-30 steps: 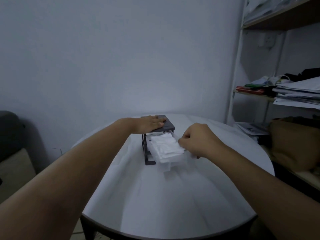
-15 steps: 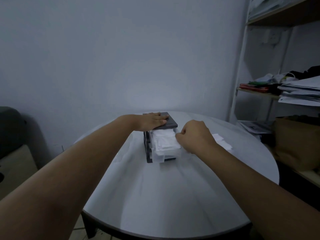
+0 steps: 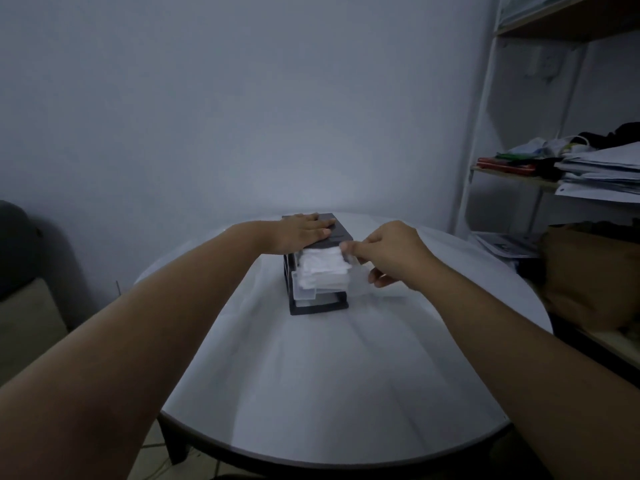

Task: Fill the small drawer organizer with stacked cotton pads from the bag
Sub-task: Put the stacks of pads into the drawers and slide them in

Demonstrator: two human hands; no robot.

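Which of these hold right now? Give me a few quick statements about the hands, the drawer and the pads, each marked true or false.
1. The left hand lies flat on the dark top of the organizer. True.
2. The clear drawer is pushed fully in. False: it sticks out toward the camera.
3. The drawer is empty. False: white cotton pads lie in it.
4. The right hand has curled fingers at the pads' right edge. True.
5. The organizer stands on a shelf. False: it stands on the round table.
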